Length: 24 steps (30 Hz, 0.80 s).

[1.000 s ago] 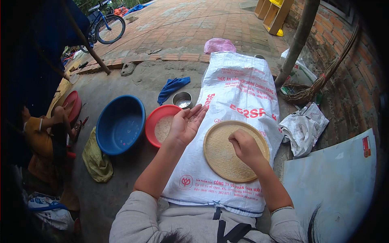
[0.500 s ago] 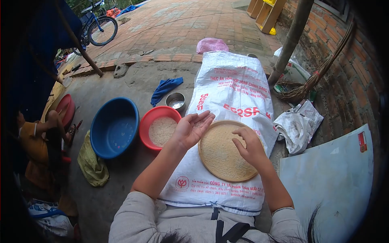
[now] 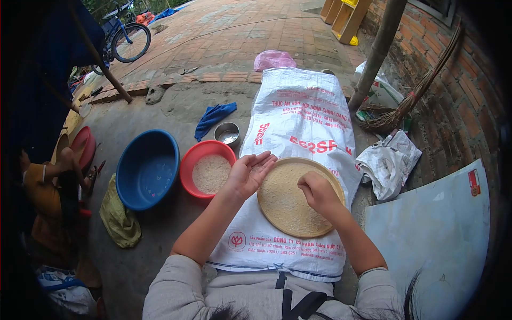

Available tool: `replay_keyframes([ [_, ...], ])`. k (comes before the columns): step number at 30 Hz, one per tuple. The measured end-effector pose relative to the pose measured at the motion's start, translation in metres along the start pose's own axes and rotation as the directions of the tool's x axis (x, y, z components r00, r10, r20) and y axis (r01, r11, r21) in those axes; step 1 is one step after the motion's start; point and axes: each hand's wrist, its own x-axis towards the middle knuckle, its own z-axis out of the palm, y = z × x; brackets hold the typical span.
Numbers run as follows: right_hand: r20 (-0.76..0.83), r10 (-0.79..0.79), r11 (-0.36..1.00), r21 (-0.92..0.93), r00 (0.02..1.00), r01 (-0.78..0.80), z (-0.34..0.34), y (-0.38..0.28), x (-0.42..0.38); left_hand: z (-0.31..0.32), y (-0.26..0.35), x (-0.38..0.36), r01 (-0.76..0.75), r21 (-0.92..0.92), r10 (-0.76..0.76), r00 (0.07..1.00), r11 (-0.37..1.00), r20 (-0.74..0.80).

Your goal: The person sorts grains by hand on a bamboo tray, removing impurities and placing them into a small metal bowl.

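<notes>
My left hand is palm up and slightly cupped beside the left rim of a round woven tray, with pale rice grains lying in the palm. Over the right part of the tray, my right hand has its fingers closed in a pinch; what is between the fingertips is hidden. A thin layer of pale grains covers the tray. The tray rests on a white printed sack spread in front of me. Left of my left hand, a red basin contains more whitish rice.
A blue basin, a metal bowl and a blue cloth are on the left ground. Another person sits far left. On the right are a pale board, a crumpled sack, a broom and a pole.
My right hand has gone from loosely curled, parted fingers to a closed pinch, slightly lower over the tray. My left hand stays palm up. The whole view has shifted slightly.
</notes>
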Motion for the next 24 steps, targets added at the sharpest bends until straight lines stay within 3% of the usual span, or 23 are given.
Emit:
replay_keyframes([
  [1, -0.003, 0.002, 1.0, -0.001, 1.0, -0.002, -0.003, -0.012, 0.009, -0.001, -0.007, 0.003, 0.032, 0.032, -0.031, 0.999, 0.999, -0.009],
  [3, -0.228, -0.002, 0.989, 0.147, 0.974, 0.036, -0.01, -0.033, 0.026, 0.013, -0.021, 0.002, 0.048, 0.071, -0.047, 0.999, 0.996, -0.016],
  [5, -0.211, -0.071, 0.982, 0.158, 0.975, 0.106, -0.01, -0.036, 0.037, 0.031, -0.031, -0.004, 0.089, 0.17, -0.08, 0.995, 0.982, -0.057],
  [7, -0.196, -0.141, 0.969, 0.172, 0.971, 0.175, -0.012, -0.037, 0.04, 0.025, -0.036, 0.007, 0.088, 0.172, -0.087, 0.996, 0.981, -0.016],
  [9, -0.277, -0.166, 0.981, 0.056, 0.946, 0.188, -0.016, -0.036, 0.037, 0.029, -0.036, 0.008, 0.145, 0.108, -0.154, 0.985, 0.983, 0.077],
  [13, -0.275, 0.018, 0.998, 0.067, 0.961, 0.0, -0.018, -0.003, 0.004, 0.027, -0.022, 0.007, 0.171, 0.049, -0.176, 0.977, 0.984, 0.12],
  [15, -0.125, 0.029, 0.999, -0.029, 0.992, -0.032, -0.017, 0.01, -0.016, 0.018, -0.014, 0.012, 0.102, 0.041, -0.104, 0.994, 0.994, 0.035],
  [16, -0.125, 0.03, 0.999, -0.031, 0.992, -0.034, -0.016, 0.017, -0.027, 0.016, -0.01, 0.013, 0.105, 0.014, -0.105, 0.994, 0.994, 0.009],
  [18, 0.149, 0.019, 0.995, -0.103, 0.989, -0.004, -0.011, 0.03, -0.044, 0.011, -0.002, 0.015, 0.101, 0.011, -0.101, 0.995, 0.995, 0.022],
  [24, 0.214, 0.107, 0.993, -0.073, 0.971, -0.093, 0.0, 0.042, -0.044, 0.013, 0.001, 0.014, 0.052, -0.003, -0.051, 0.997, 0.999, 0.05],
])
